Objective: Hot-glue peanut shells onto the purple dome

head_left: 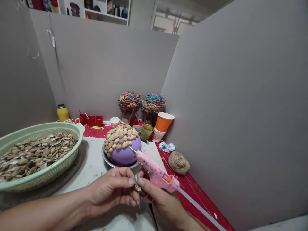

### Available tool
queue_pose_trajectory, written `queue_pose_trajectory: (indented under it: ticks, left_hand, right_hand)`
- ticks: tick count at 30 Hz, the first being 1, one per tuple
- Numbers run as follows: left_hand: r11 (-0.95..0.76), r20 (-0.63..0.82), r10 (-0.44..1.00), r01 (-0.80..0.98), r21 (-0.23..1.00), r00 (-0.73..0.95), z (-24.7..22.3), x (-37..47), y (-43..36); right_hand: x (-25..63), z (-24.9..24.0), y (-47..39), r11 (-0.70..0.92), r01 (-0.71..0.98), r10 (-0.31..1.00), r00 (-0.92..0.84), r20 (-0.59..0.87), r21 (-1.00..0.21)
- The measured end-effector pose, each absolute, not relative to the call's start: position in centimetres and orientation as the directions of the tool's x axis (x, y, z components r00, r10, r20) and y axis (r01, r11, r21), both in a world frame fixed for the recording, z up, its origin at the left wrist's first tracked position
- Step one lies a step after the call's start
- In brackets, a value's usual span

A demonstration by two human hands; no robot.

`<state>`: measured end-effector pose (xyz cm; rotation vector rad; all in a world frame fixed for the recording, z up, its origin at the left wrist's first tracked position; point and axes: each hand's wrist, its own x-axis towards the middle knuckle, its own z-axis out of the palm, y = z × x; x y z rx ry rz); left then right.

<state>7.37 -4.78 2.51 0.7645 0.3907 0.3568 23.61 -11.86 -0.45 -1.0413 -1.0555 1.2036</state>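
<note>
My right hand (158,194) is wrapped round the handle of a pink hot glue gun (154,170), its metal nozzle pointing up and left. A long glue stick (202,208) sticks out of the back. Between the fingertips of both hands is a peanut shell (138,187), pinched by my left hand (115,187) and touched by my right thumb. Just beyond the nozzle, a purple balloon (126,152) rests in a metal bowl (105,157), its top and left side covered with peanut shells (120,138).
At left stands a green basket (79,138) of peanut shells. A twine ball (178,162) and crumpled tissue (166,147) lie at right. Behind are an orange cup (164,122), red cups (91,120), a yellow bottle (63,112) and two multicoloured yarn balls (130,102). Grey panels (108,64) enclose the table.
</note>
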Motion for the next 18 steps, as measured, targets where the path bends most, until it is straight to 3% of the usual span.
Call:
queue_pose_trajectory:
  ticks: [3, 10, 18]
  left_hand:
    - [0.690, -0.196, 0.425, -0.176, 0.702, 0.884, 2.36, 7.34, -4.72]
    - [0.710, -0.175, 0.415, -0.197, 0.675, 0.893, 1.95, 7.48, -4.81]
    - [0.734, -0.176, 0.430, -0.229, 0.639, 0.885, 1.61, 7.50, -5.02]
  right_hand:
    - [23.52, -0.35, -11.83, 0.060, -0.246, 0.998, 0.049, 0.050, -0.967]
    - [23.70, -0.56, -11.91, 0.055, -0.193, 0.997, 0.062, 0.044, -0.980]
    - [23.16, 0.07, -11.73, 0.079, -0.305, 0.997, 0.001, 0.083, -0.949]
